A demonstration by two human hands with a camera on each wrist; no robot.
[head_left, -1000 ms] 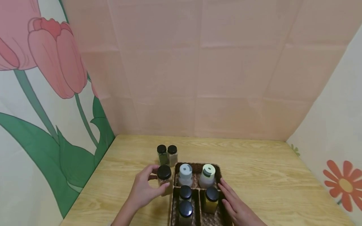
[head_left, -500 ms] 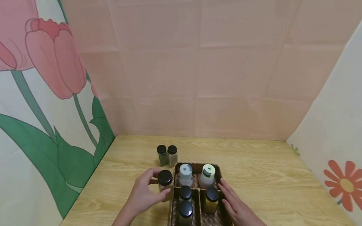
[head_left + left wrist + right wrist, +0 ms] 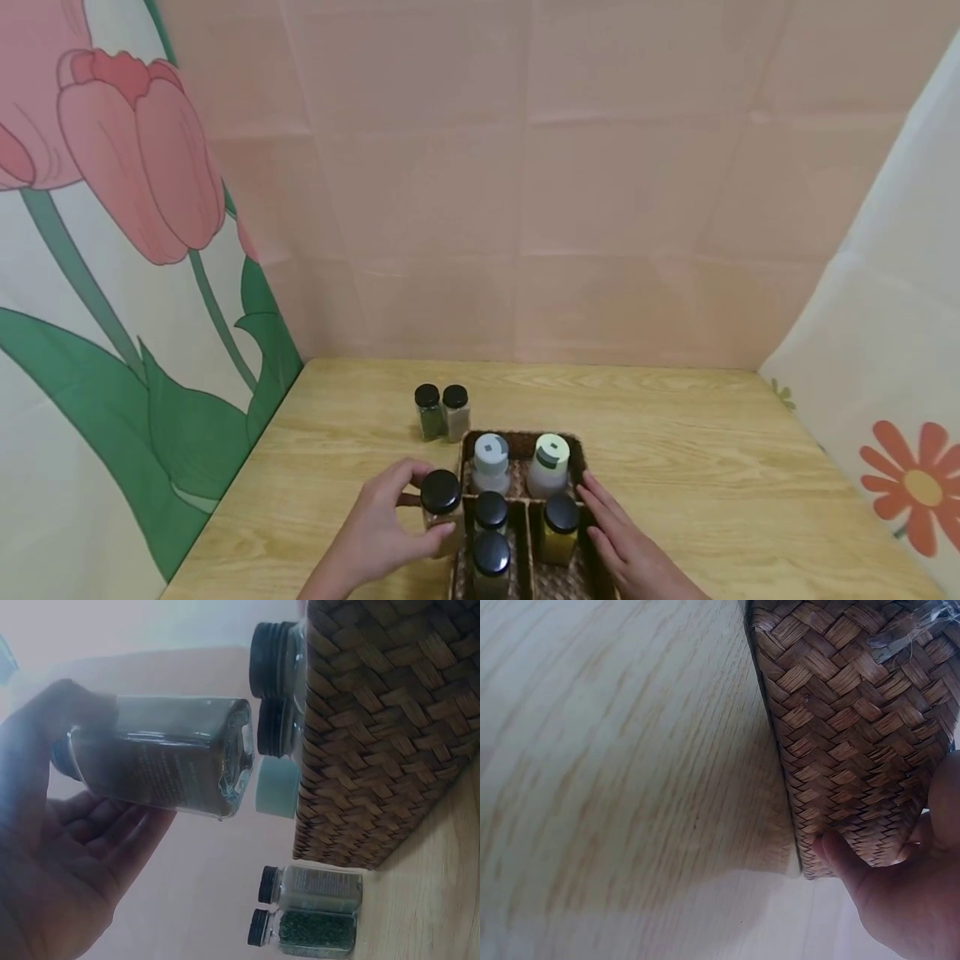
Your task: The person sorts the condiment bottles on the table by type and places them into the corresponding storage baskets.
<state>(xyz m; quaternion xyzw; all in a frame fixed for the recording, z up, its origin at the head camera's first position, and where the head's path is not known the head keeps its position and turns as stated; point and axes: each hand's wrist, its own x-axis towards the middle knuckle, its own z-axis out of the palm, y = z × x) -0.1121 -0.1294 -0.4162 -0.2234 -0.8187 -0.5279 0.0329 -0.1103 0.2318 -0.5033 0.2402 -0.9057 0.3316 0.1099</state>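
My left hand (image 3: pixel 393 521) grips a square glass spice jar (image 3: pixel 165 757) with a black lid, thumb on one side and fingers on the other. In the head view that jar is by the left edge of a woven divided basket (image 3: pixel 382 742); the left wrist view shows its base off the table. In the basket's front left compartment are two black-lidded jars (image 3: pixel 491 554). A yellow-filled jar (image 3: pixel 559 533) stands front right. Two pale-capped bottles (image 3: pixel 491 467) occupy the back compartment. My right hand (image 3: pixel 630 546) rests with extended fingers against the basket's right side.
Behind the basket's left corner, a green-filled jar (image 3: pixel 429 412) and a beige-filled jar (image 3: pixel 456 414) stand together on the wooden table (image 3: pixel 675 433). A pink backdrop (image 3: pixel 525 208) rises at the table's far edge, with flower-printed cloths on both sides.
My left hand has brought the spice jar slightly nearer to me and to the right, closer to the front left compartment. The right hand stays at the basket's side.
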